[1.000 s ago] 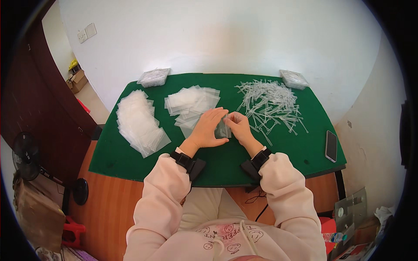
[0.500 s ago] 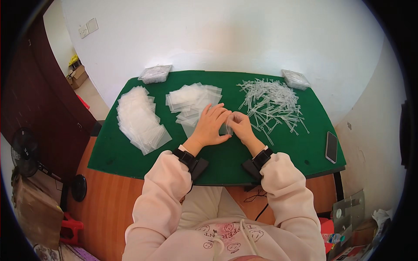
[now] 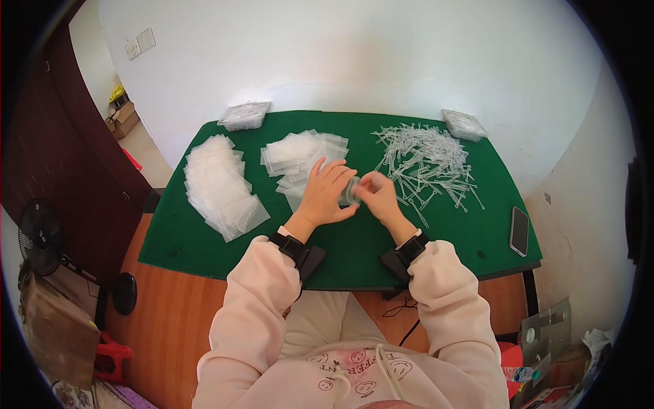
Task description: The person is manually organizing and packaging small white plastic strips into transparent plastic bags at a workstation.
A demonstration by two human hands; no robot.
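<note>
Over the middle of the green table, my left hand [image 3: 325, 195] holds a small clear plastic bag [image 3: 351, 192] between thumb and fingers. The bag looks bowed open on the side facing my right hand. My right hand [image 3: 379, 196] is pinched at that edge of the bag, its fingertips slightly blurred; whether they also hold something thin is hidden. Beyond my left hand lies a pile of flat clear bags [image 3: 304, 150]. A larger, fanned heap of clear bags [image 3: 219, 185] lies to the left. Thin clear plastic sticks with looped ends [image 3: 424, 160] are heaped to the right.
Two clear packs, one left [image 3: 245, 116] and one right [image 3: 464, 125], sit at the table's far corners against the wall. A phone [image 3: 518, 232] lies near the right edge of the green tabletop [image 3: 184, 249]. A black fan [image 3: 41, 228] stands on the left.
My right hand has shifted slightly at the bag's edge, and the bag now shows a wider, rounded opening. My left hand has moved slightly left, its fingers a little more spread.
</note>
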